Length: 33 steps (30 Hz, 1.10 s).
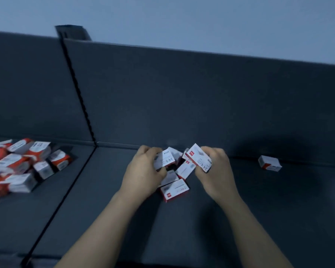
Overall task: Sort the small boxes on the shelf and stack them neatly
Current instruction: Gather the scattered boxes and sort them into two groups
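Observation:
Several small white-and-red boxes lie in a loose cluster [175,187] on the dark shelf [278,209], near its back wall. My left hand [143,172] grips one box [165,159] marked 24/6 at the cluster's left side. My right hand [214,169] holds another box [198,157], tilted, just above the cluster's right side. Between my hands more boxes lie at mixed angles, partly hidden by my fingers. A single box [270,163] lies alone to the right by the back wall.
A messy heap of the same boxes [19,163] fills the neighbouring shelf section on the left, beyond a black divider slot [66,192]. The dark back panel [182,97] rises behind the shelf. The view is dim and slightly blurred.

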Available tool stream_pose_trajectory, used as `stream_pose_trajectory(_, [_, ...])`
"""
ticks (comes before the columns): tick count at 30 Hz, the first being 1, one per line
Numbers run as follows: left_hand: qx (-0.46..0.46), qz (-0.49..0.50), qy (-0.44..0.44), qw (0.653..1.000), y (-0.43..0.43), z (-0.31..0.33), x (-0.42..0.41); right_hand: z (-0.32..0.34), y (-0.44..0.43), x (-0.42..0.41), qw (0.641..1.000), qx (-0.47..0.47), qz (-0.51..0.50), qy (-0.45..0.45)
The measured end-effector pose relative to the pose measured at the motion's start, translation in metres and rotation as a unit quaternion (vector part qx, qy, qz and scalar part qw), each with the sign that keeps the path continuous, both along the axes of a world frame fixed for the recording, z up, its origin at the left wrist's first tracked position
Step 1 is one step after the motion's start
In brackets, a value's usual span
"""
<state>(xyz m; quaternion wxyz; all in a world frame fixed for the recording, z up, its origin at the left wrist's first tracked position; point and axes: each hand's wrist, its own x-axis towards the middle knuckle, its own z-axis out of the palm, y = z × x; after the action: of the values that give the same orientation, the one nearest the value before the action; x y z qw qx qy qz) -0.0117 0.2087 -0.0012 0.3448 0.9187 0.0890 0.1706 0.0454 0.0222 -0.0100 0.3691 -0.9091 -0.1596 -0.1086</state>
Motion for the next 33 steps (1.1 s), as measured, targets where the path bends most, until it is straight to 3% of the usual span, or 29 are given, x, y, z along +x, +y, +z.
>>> stream_pose_trajectory(4, [-0.01,0.067,0.002,0.998,0.029,0.002,-0.041,-0.001,0.038,-0.026,0.996,0.029,0.078,-0.003])
stream_pose_trajectory(17, [0.0,0.268,0.022,0.963,0.19,0.005,-0.185,0.011,0.229,-0.108,0.966,-0.013,0.255,-0.026])
stream_pose_trajectory(33, [0.059,0.334,0.071,0.938,0.452,0.016,-0.324,0.011,0.499,-0.221,0.947,-0.037,0.317,-0.02])
